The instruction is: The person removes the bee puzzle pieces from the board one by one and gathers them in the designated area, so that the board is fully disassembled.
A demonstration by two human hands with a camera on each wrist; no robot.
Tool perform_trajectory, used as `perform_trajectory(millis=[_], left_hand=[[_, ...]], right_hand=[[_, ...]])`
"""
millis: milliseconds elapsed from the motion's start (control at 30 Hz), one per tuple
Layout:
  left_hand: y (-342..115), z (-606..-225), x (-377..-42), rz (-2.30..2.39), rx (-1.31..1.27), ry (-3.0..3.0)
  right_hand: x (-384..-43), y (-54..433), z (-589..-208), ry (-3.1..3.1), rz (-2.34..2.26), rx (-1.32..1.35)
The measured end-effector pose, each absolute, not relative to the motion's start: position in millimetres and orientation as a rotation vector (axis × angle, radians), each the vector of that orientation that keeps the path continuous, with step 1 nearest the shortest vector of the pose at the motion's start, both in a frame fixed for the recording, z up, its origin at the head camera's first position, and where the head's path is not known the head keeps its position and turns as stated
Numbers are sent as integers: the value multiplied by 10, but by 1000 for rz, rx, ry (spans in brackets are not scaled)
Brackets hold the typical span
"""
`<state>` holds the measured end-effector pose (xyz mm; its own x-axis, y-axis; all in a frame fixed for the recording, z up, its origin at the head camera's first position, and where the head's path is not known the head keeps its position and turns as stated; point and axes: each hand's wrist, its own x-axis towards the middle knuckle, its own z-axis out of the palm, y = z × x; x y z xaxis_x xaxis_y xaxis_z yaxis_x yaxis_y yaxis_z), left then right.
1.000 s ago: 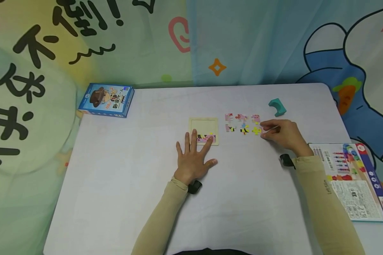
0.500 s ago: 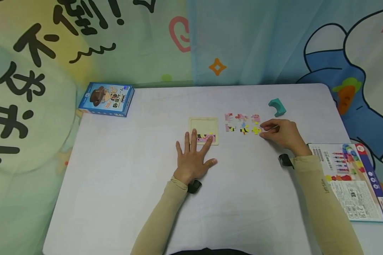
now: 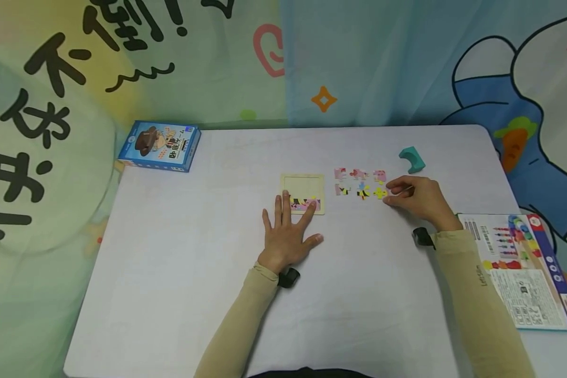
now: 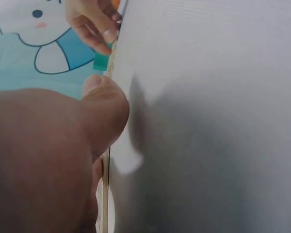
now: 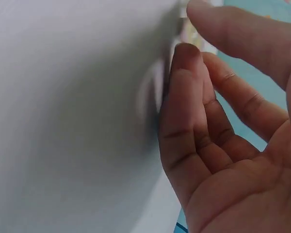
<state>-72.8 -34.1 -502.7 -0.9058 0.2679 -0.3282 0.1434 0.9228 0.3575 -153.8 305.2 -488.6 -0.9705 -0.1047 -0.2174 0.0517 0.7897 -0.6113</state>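
A small square wooden puzzle tray (image 3: 303, 177) lies flat, with a few pink, yellow and black pieces (image 3: 307, 205) along its near side. My left hand (image 3: 283, 239) is spread, its fingertips resting on the tray's near part. Right of the tray, several loose puzzle pieces (image 3: 361, 189) stand in two rows. Beside the right end of those rows is my right hand (image 3: 418, 198), thumb and bent fingers apart. A sliver of pink shows near its fingertips in the head view; no gripped piece is visible. The right wrist view shows the thumb (image 5: 233, 31) separated from the fingers.
A teal arch-shaped block (image 3: 412, 159) lies behind my right hand. On the back left corner rests a blue box (image 3: 160, 146). A printed flat package (image 3: 520, 273) lies under my right forearm at the table's right edge. A patterned curtain (image 3: 359, 63) hangs behind.
The view has shifted very slightly. Both hands, the tray and the loose pieces keep practically the same places.
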Motion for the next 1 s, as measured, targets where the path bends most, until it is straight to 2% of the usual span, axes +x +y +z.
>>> perform_trajectory(millis=[300,700,1000], left_hand=[[-279,-5048,-704,642,236,2717],[-223,-5059,-692,552,141,2778],[-231,-5074,-689,558,147,2769]], right_hand=[[-1599,2812,-4831,2727,-1110,-136],[-1818,1973,-4805,2616,-1210,-372],[-1903,1439,-4772,2495,-1108,-571]])
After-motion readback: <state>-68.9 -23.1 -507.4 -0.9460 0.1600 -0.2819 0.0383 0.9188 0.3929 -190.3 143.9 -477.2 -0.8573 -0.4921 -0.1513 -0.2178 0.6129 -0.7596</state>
